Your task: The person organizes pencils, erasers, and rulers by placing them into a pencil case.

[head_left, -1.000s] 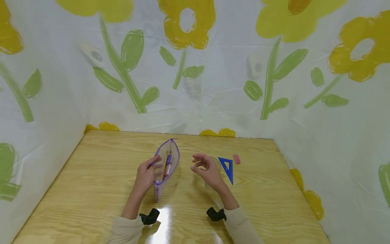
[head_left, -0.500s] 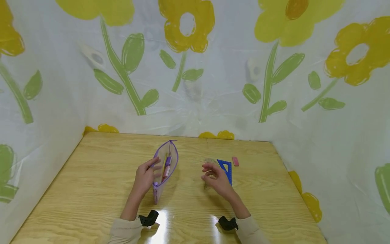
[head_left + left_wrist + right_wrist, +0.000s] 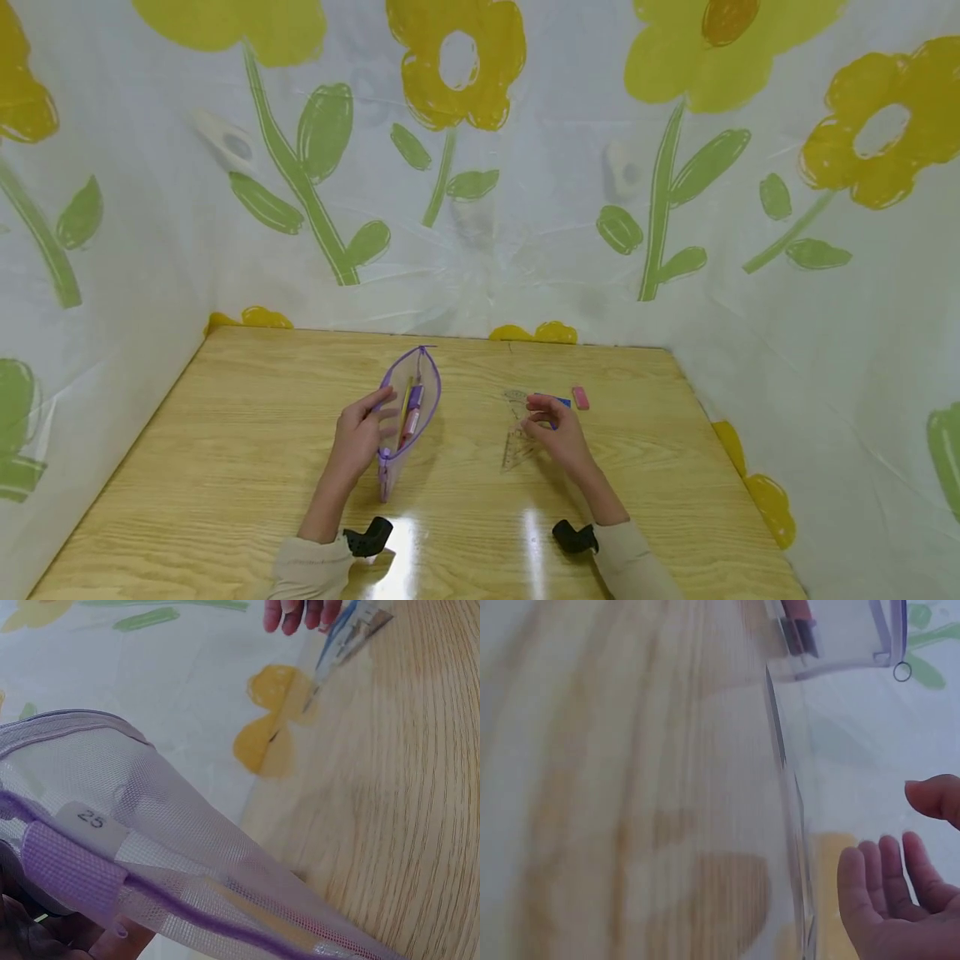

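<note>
My left hand grips the side of a mesh pencil pouch with purple trim, its zip mouth spread wide. Inside lie a yellow pencil and a purple-and-pink pen-like item. Over to the right, my right hand holds nothing; its fingers are loosely bent, with the thumb apart. It overlaps most of a blue set square in the head view, hiding all but its top edge. Just left of the fingertips are a clear protractor and a clear set square.
A pink eraser lies beyond the right hand. The wooden table meets white walls printed with yellow flowers at the back and sides. Each wrist carries a black camera mount, such as the left mount.
My right hand has moved rightward, away from the pouch, past the clear protractor and over the blue set square. My left hand keeps its grip on the pouch in about the same place.
</note>
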Available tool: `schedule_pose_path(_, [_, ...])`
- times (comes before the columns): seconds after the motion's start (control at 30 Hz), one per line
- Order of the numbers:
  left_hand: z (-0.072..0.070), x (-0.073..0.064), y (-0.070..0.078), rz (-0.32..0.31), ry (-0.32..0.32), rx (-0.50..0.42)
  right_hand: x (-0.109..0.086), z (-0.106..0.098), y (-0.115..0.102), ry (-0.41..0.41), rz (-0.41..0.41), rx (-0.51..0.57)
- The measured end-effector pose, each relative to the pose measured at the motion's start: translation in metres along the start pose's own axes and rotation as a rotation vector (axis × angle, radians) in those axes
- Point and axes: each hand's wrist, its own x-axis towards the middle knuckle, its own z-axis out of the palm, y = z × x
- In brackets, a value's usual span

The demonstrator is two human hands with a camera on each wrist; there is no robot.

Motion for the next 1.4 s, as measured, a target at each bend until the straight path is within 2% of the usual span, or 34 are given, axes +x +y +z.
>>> schedule_pose_path(0.2, [0.001, 0.000, 0.001, 0.005, 0.004, 0.010, 0.009, -0.005, 0.006, -0.009, 0.016, -0.054])
schedule_pose_path(0.43, [0.001, 0.002, 0.002, 0.006, 0.005, -0.005, 0.022, -0.009, -0.002, -0.040, 0.068, -0.159])
schedule_pose_path(0.77, [0.001, 0.002, 0.001, 0.001, 0.012, -0.001, 0.039, -0.006, 0.005, -0.009, 0.097, -0.334])
schedule_pose_path(1.07, [0.000, 0.002, 0.002, -0.014, 0.008, -0.008, 0.040, 0.000, 0.007, 0.019, 0.128, -0.316])
schedule_pose_path(1.4, [-0.001, -0.001, 0.002, -0.012, -0.013, -0.029, 0.043, 0.002, 0.010, 0.032, 0.131, -0.364])
